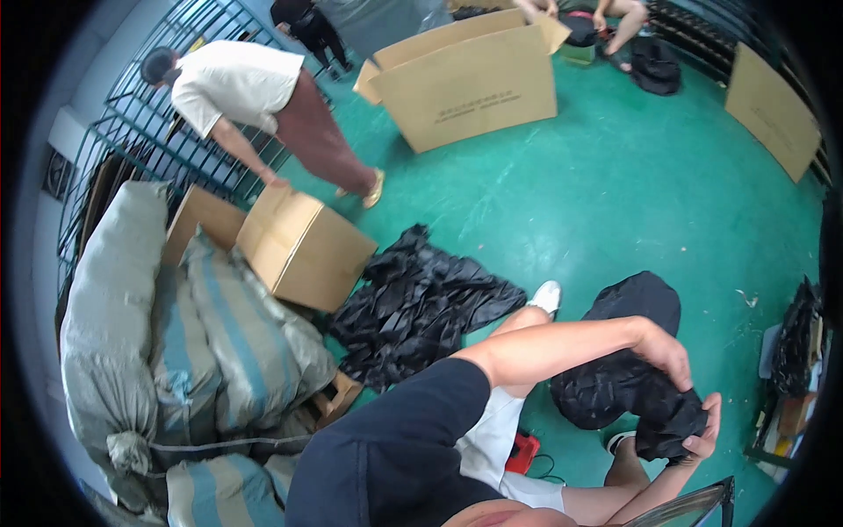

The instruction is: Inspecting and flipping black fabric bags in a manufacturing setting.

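Observation:
My left hand (665, 353) reaches over from the dark sleeve, its fingers closed on the upper edge of a bunched black cloth piece (669, 423). Lower down, my right hand (705, 430) grips the same cloth at its right side, thumb against the near face. The cloth hangs between my knees. Just beyond it, a larger rounded black fabric bundle (634, 303) rests on the green floor and touches or overlaps the held piece; I cannot tell whether they are joined. Left of my knee, a heap of black fabric (421, 299) lies spread out.
Stuffed woven sacks (233, 329) are piled at the left beside a closed carton (303, 246), which another person (237, 88) touches. A large open carton (479, 92) stands at the back. A red object (522, 454) lies near my legs. Shelving (777, 439) lines the right.

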